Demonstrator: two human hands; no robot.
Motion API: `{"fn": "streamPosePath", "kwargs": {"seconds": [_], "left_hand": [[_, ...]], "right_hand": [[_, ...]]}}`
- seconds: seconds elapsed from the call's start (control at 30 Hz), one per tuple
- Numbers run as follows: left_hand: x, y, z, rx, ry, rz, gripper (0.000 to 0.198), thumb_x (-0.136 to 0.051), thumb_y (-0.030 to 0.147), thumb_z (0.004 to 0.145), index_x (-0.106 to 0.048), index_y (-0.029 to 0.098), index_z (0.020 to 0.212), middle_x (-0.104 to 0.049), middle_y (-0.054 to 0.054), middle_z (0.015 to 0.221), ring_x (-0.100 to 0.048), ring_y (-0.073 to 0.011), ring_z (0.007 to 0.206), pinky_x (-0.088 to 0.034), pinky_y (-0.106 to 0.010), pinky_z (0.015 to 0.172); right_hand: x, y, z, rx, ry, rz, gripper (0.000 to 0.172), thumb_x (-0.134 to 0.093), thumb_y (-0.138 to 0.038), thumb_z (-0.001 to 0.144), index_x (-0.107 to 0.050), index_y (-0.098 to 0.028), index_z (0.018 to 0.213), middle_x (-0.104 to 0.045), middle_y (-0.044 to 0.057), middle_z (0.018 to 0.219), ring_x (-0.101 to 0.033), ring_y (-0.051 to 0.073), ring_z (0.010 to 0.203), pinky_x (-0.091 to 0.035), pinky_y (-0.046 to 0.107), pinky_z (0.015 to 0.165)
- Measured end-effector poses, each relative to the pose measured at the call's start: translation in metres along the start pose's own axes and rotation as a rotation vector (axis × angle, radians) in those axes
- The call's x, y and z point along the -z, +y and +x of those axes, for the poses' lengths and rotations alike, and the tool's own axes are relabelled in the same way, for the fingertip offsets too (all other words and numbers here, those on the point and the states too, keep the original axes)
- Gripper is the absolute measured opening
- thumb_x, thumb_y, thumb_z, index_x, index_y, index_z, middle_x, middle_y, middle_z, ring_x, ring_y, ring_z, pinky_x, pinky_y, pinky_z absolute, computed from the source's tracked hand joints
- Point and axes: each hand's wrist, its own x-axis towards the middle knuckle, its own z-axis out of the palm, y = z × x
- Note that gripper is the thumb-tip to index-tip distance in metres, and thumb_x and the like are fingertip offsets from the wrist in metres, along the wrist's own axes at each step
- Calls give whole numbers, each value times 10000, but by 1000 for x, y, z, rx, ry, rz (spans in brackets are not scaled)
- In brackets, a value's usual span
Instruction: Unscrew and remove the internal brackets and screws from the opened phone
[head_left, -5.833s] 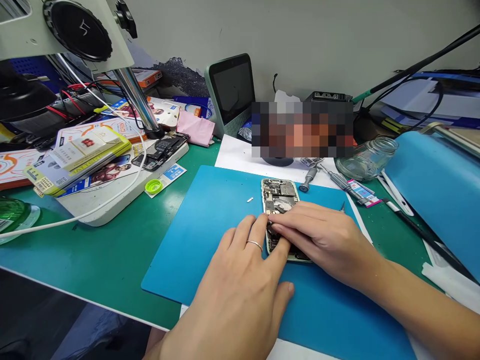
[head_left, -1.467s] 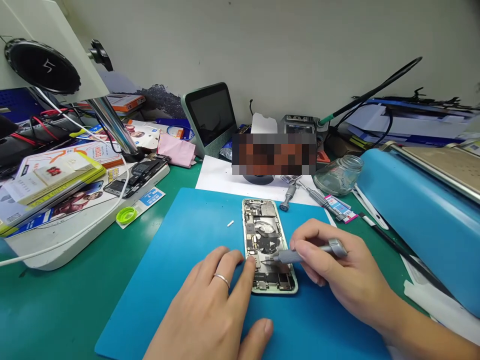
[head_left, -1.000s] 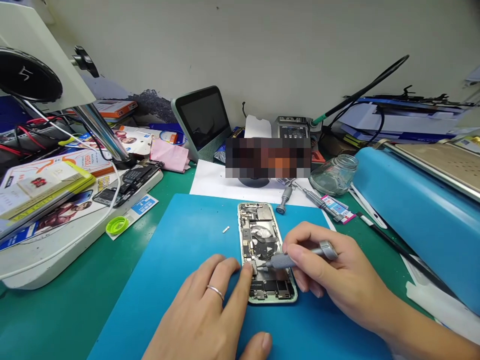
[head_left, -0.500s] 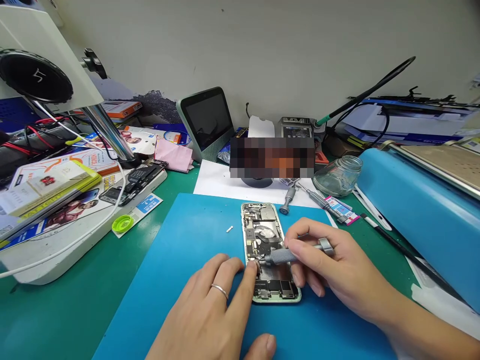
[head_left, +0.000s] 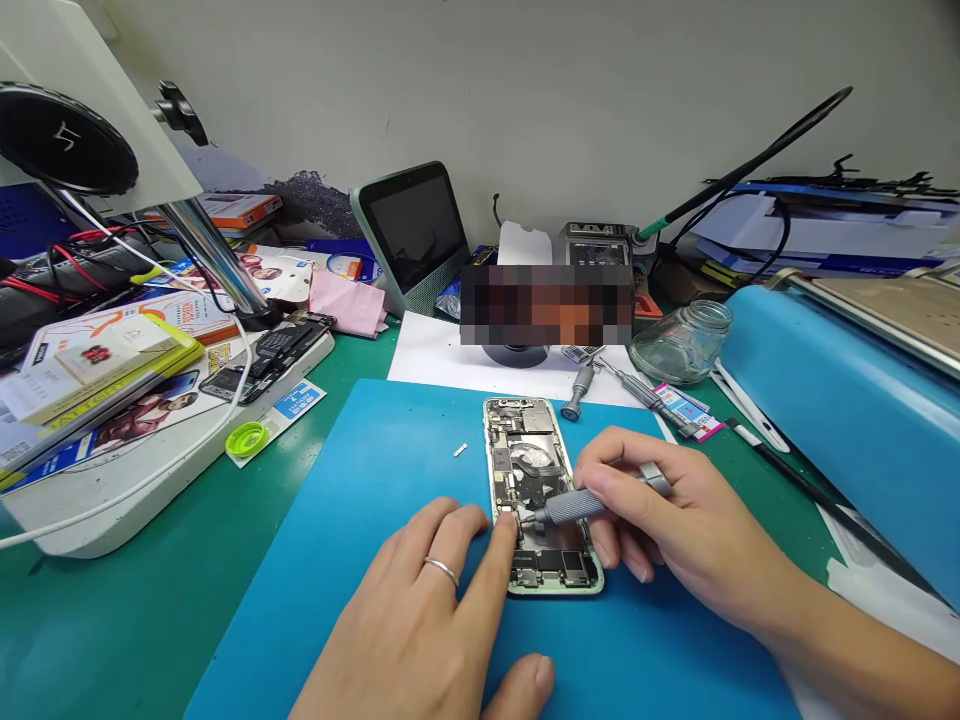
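An opened phone point(head_left: 536, 470) with its boards exposed lies lengthwise on a blue mat point(head_left: 375, 500). My left hand point(head_left: 427, 620), a ring on one finger, rests flat on the mat with its fingers spread, and a fingertip presses the phone's left edge. My right hand point(head_left: 675, 530) is closed round a small grey screwdriver point(head_left: 577, 506). The screwdriver's tip touches the phone's inside close to my left fingertip. A tiny white part point(head_left: 460, 450) lies on the mat left of the phone.
A second screwdriver point(head_left: 576, 392) and more tools lie on white paper behind the mat, beside a glass jar point(head_left: 681, 340). A small screen point(head_left: 409, 232) stands at the back. A microscope stand point(head_left: 180, 250) with boxes and a green cap point(head_left: 247, 438) fills the left. A blue-covered machine point(head_left: 840, 400) sits right.
Several seconds ago both hands pressed on the phone with no tool. Since then my right hand holds the screwdriver, and over the last second its tip stays near the same spot while the view shifts slightly.
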Motion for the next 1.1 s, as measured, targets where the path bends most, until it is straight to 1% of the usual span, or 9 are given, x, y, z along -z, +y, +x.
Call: {"fn": "streamPosePath", "kwargs": {"seconds": [0.27, 0.37, 0.47, 0.57, 0.7, 0.83, 1.03, 1.1], "left_hand": [[0, 2, 2, 20, 11, -7, 661, -513, 609, 1084, -457, 203, 1604, -702, -95, 1409, -699, -321, 1258, -656, -422, 958], [-1, 4, 3, 19, 27, -3, 674, -502, 619, 1088, -447, 190, 1604, -704, -102, 1405, -702, -326, 1251, -651, -421, 966], [-2, 6, 3, 10, 19, 6, 688, -486, 625, 1090, -439, 168, 1602, -702, -126, 1401, -700, -344, 1251, -654, -426, 953], [-2, 8, 3, 31, 10, 5, 710, -455, 654, 1089, -440, 153, 1592, -691, -152, 1412, -692, -363, 1260, -656, -448, 953], [-2, 9, 2, 25, 11, -22, 720, -427, 664, 1094, -414, 162, 1610, -694, -165, 1404, -703, -371, 1242, -662, -460, 927], [-1, 9, 2, 30, 1, -32, 712, -441, 663, 1089, -400, 201, 1629, -690, -170, 1396, -702, -380, 1239, -662, -476, 920], [0, 10, 4, 28, -16, -56, 732, -494, 655, 1073, -406, 184, 1627, -673, -190, 1420, -690, -399, 1261, -668, -490, 930], [0, 14, 5, 66, -37, -61, 743, -542, 667, 1051, -418, 208, 1622, -672, -177, 1429, -683, -394, 1278, -669, -491, 945]], "right_hand": [[-1, 0, 1, -36, -7, 7, 515, -765, -709, 874, -631, -215, 827, -732, -9, 558, -540, 63, 415, -376, 151, 417], [0, -1, 2, -36, -10, 7, 519, -775, -713, 863, -630, -217, 821, -725, -13, 548, -539, 64, 409, -366, 150, 410], [0, -1, 2, -41, -13, 1, 524, -772, -721, 861, -639, -216, 821, -726, -11, 554, -548, 62, 415, -364, 144, 414], [0, -1, 2, -47, 1, -19, 521, -772, -717, 864, -644, -214, 811, -722, -9, 553, -553, 64, 419, -375, 143, 421], [0, 0, 3, -41, 23, -55, 545, -774, -736, 846, -636, -213, 781, -705, 2, 530, -539, 76, 405, -355, 159, 403], [1, 0, 2, -39, 28, -71, 530, -774, -733, 846, -653, -219, 797, -723, 21, 545, -546, 97, 400, -351, 182, 391], [2, 0, 1, -49, 33, -78, 528, -774, -736, 842, -651, -226, 786, -701, 15, 518, -540, 104, 391, -350, 189, 381], [2, 0, 2, -46, 31, -84, 528, -772, -739, 843, -653, -227, 790, -695, 9, 513, -549, 102, 395, -359, 183, 385]]}}
